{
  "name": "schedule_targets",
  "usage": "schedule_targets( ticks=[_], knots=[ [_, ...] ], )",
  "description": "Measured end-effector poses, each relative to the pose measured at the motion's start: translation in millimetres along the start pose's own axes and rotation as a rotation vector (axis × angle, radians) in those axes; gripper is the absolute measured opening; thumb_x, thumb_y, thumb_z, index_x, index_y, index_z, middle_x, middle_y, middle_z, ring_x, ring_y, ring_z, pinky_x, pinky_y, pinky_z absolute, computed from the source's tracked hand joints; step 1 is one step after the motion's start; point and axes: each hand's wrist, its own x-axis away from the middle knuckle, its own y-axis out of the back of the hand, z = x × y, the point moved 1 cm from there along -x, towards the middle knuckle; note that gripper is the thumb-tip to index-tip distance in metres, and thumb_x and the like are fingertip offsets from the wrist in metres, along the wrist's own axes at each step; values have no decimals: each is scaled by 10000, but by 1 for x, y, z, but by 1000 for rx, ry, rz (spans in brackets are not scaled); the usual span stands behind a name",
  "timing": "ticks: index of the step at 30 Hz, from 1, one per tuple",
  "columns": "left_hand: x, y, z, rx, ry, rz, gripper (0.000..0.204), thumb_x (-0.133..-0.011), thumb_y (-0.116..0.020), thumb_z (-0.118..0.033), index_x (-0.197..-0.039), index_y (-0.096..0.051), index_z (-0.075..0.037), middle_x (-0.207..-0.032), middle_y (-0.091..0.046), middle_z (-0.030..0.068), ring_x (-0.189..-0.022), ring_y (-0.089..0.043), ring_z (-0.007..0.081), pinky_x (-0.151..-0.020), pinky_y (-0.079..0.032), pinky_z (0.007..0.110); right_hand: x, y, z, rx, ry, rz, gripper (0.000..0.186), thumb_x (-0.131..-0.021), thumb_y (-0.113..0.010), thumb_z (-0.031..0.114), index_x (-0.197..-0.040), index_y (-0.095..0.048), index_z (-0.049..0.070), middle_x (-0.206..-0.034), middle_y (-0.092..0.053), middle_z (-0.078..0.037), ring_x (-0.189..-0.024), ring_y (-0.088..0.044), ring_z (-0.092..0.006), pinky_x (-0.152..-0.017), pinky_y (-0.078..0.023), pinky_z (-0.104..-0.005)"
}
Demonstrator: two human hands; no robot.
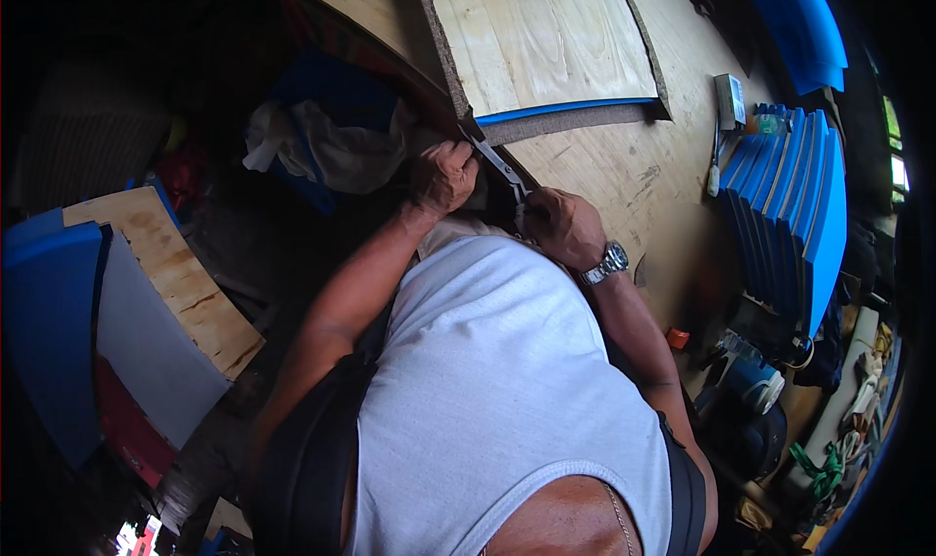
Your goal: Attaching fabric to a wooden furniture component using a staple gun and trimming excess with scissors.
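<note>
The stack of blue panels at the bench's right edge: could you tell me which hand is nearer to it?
Right. The right hand, holding scissors, lies closer to the stack of blue panels; the left hand is farther away.

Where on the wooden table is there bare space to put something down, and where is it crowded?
Bare wood lies on the table between the board with the blue edge and the stack of blue panels, right of the right hand. It is crowded by the scissors at both hands, and among the tools below the panels.
</note>
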Motion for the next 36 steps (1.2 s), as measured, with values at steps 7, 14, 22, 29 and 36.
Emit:
schedule_targets(
  ticks=[7,14,22,29,36],
  knots=[
    [-10,-7,-29,219,-158,393,145,-891,-686,-160,-799,-633,-62,-749,-624,152,-738,-645,366,-651,-524,452,76,24,-49,-53,-96,1,202,-819,-706,172,-987,-696,60,-899,-709,-147,-834,-687,-368,-738,-554,-437],
    [-109,20,-62,284,-181,570,165,-904,-701,-199,-977,-740,-57,-814,-663,141,-772,-674,317,-722,-535,395,142,32,-66,-38,-360,-105,260,-828,-710,187,-1045,-691,45,-975,-703,-161,-906,-680,-356,-797,-545,-428],
    [-161,-52,-105,-59,-443,1261,264,-880,-687,-278,-979,-732,-37,-866,-712,152,-797,-677,327,-773,-521,401,171,23,-60,-144,-406,-113,345,-829,-724,219,-1112,-674,27,-1030,-696,-155,-940,-677,-340,-833,-539,-425],
    [-180,-55,-110,94,-117,1500,299,-872,-669,-269,-982,-704,7,-862,-714,158,-801,-663,290,-767,-505,387,145,9,-61,-190,-385,-175,360,-834,-726,228,-1123,-668,22,-1039,-693,-155,-953,-674,-342,-840,-536,-427],
    [-176,-54,-113,-15,-193,1457,289,-889,-663,-277,-948,-696,4,-839,-699,159,-779,-655,254,-739,-498,387,121,19,-60,-182,-360,-95,347,-827,-730,187,-1116,-661,7,-1059,-693,-172,-969,-676,-340,-860,-538,-415]
  ],
)
